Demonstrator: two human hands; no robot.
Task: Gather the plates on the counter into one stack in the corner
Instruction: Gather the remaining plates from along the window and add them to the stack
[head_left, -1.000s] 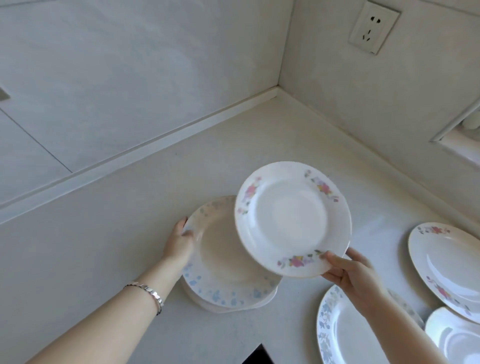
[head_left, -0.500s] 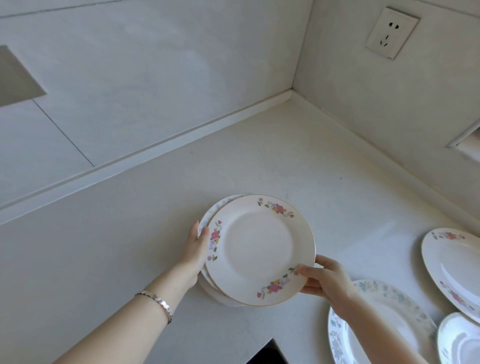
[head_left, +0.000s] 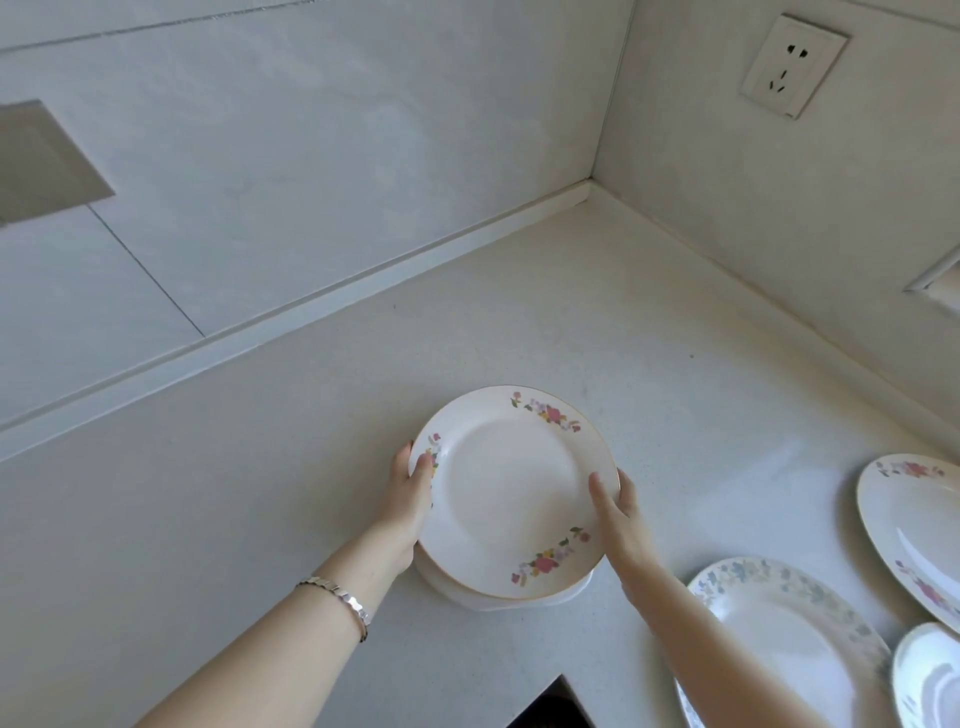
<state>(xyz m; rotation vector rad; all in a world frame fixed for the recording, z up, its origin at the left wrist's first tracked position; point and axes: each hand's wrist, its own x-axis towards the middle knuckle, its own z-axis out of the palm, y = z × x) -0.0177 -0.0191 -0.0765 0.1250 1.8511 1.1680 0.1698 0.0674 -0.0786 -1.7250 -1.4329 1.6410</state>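
Note:
A stack of plates (head_left: 511, 493) sits on the pale counter (head_left: 597, 322), topped by a white plate with pink flowers on its rim. My left hand (head_left: 413, 499) grips the stack's left edge, thumb on the top rim. My right hand (head_left: 615, 514) holds the right edge, thumb lying over the top plate. The plates underneath show only as a thin white edge at the front. The wall corner (head_left: 589, 182) lies farther back and to the right, apart from the stack.
Loose plates lie at the right: a blue-flowered plate (head_left: 779, 639), a large pink-flowered plate (head_left: 914, 525) and part of a small plate (head_left: 930, 680). A wall socket (head_left: 792, 65) is above the corner. A dark gap (head_left: 550, 706) cuts into the counter's front edge.
My right hand brought the pink-flowered plate down onto the stack and shifted from its front rim to its right edge. My left hand stayed on the stack's left side.

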